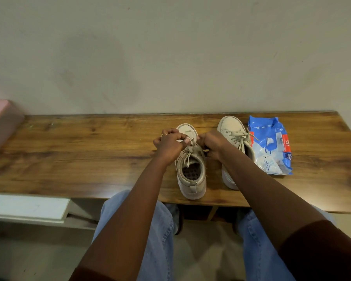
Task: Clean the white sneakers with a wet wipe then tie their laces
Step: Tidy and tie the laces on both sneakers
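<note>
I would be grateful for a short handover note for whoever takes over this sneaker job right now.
Left hand and right hand: both pinch the laces of the left sneaker, mid-knot.
Right sneaker stands beside it, laces apparently in a bow; wet wipes pack lies right of it on the table.
Done: one shoe seems tied. Left: finish this bow. Wiping status cannot be told.

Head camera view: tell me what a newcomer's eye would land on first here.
At the middle of the brown wooden table, the left hand and right hand both pinch the beige laces of the nearer off-white canvas sneaker. A second off-white sneaker stands right of it, with a crinkled blue plastic wet-wipe pack lying beside that. A pale pink box sits at the far left.
</note>
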